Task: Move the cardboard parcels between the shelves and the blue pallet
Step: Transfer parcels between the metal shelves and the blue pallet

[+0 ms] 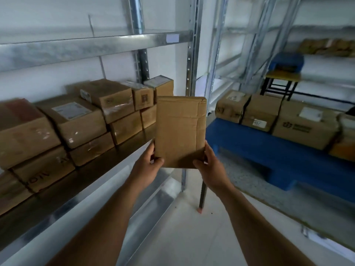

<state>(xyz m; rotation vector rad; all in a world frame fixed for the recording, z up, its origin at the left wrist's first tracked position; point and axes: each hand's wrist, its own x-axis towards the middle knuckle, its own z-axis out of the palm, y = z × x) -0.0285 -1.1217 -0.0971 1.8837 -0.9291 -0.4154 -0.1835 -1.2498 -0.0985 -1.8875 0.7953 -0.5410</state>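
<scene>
Both hands grip one flat cardboard parcel (180,131) by its lower corners: left hand (148,166) at the lower-left, right hand (209,166) at the lower-right, thumbs on the near face. The parcel is held upright in mid-air, between the shelf (80,175) of stacked parcels (76,120) on the left and the blue pallet (269,150) on the right.
</scene>
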